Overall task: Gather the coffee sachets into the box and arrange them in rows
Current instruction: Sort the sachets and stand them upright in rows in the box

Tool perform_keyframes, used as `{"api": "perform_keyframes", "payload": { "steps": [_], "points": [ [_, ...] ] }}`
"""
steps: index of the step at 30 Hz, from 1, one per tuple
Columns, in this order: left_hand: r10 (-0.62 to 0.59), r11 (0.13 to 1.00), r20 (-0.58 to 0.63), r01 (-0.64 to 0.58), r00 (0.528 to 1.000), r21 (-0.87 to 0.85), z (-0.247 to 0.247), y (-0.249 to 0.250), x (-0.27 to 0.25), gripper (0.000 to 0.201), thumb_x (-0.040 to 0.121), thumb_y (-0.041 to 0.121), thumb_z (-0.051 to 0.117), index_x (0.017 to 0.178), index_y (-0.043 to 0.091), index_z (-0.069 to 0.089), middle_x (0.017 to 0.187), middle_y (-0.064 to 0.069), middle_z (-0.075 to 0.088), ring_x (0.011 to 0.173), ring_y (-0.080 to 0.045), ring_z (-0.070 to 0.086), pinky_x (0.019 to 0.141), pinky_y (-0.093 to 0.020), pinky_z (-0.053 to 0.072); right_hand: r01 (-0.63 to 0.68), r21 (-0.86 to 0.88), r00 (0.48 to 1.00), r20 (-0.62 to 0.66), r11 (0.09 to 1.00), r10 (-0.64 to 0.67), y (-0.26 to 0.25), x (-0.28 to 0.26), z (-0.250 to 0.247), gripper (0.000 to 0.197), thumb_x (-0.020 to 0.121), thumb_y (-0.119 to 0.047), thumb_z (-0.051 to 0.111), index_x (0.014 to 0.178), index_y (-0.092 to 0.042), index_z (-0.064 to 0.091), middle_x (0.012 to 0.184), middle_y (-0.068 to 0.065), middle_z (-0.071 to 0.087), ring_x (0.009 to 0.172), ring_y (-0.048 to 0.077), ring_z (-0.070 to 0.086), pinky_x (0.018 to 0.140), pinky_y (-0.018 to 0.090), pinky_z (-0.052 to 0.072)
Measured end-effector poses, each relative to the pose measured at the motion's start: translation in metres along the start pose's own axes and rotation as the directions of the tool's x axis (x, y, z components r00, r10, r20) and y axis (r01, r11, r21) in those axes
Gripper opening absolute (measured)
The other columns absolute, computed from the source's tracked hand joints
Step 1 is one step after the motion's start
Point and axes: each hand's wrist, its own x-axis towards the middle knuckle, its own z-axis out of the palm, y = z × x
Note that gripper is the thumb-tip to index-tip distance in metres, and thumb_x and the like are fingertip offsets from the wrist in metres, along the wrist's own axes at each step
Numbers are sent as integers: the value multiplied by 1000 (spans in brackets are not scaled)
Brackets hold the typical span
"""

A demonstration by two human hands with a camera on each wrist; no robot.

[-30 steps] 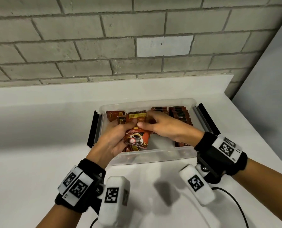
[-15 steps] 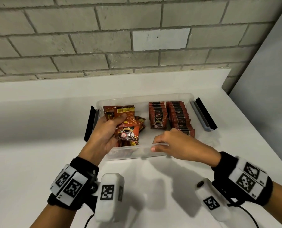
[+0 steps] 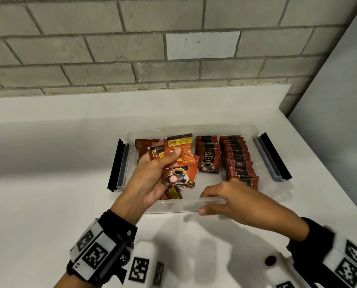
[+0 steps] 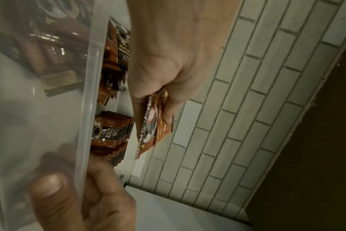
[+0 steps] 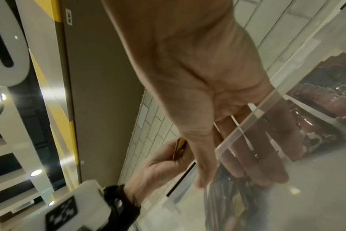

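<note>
A shallow, clear plastic box with black-and-grey latches folded out at both ends sits on the white counter, close to the grey brick wall. The person's left hand hovers over the left part of the box, its fingers and thumb curled around a loose bunch of red-brown coffee sachets printed with a coffee cup and yellow labels; the bunch is lifted clear of the box floor and fanned unevenly. More loose sachets of the same kind lie in the box under and behind that hand. The right hand grips the near wall of the box, thumb on the outside and the fingers hooked over the rim to the inside, as the right wrist view shows through the plastic. In the right half stand two tidy rows of dark sachets: a shorter middle row and a longer right row, overlapping like tiles.
</note>
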Motion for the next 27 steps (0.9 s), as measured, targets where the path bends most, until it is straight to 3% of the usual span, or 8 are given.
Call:
{"api": "perform_keyframes", "payload": {
  "steps": [4,8,11,14,18,21,24,27],
  "points": [
    [18,999,84,-22,996,44,0,-7,-5,56,67,-3,71,119,13,59,107,-19,70,94,-37,68,81,-49,56,-10,339,1000,4,941,9,6,-4,-22,77,62,-55,74,130,-30,47,124,-11,59,108,3,59,94,27,50],
    [16,993,159,-34,987,112,2,-15,-10,58,66,-10,69,116,16,61,102,-13,72,86,-25,71,72,-38,60,130,650,975,-220,748,22,5,5,-30,53,68,-44,69,117,-26,59,111,-8,67,99,3,63,85,23,52],
    [0,993,183,-21,983,116,5,-19,-14,61,63,-5,70,119,17,60,102,-12,72,84,-23,71,65,-33,60,254,680,911,-408,687,67,2,16,-23,20,82,-24,67,101,-17,67,100,-2,70,89,6,64,69,15,52],
    [-15,993,165,-4,986,114,1,-17,-15,60,61,2,72,118,16,60,108,-14,71,86,-24,70,77,-39,57,322,676,811,-558,663,174,5,19,-25,12,86,-18,64,98,-14,63,99,3,70,82,15,62,66,15,51],
    [4,991,128,-21,992,135,-3,-15,-15,58,65,3,72,122,8,58,109,-16,70,91,-26,70,80,-39,56,240,672,913,-402,701,73,4,15,-23,50,74,-41,65,117,-19,56,100,-4,68,90,10,65,69,19,52],
    [15,993,123,-30,992,117,1,-14,-17,48,69,9,70,117,5,61,108,-15,71,96,-28,69,81,-39,57,287,671,915,-403,684,11,1,16,-16,30,73,-29,70,100,-16,67,95,-2,72,89,12,66,69,17,53],
    [-6,997,102,-1,995,71,2,-14,-17,22,83,12,64,105,8,63,99,-13,73,87,-22,71,75,-34,59,366,683,842,-532,632,88,1,19,-20,17,74,-22,72,89,-16,67,86,-6,74,77,4,66,63,13,49],
    [-19,1000,61,18,998,19,0,-15,-16,19,90,11,58,108,7,61,105,-16,71,91,-26,70,79,-40,58,491,604,723,-685,628,94,3,14,-24,14,79,-13,71,91,-10,64,87,-2,73,71,8,66,64,16,52]
  ]
}}
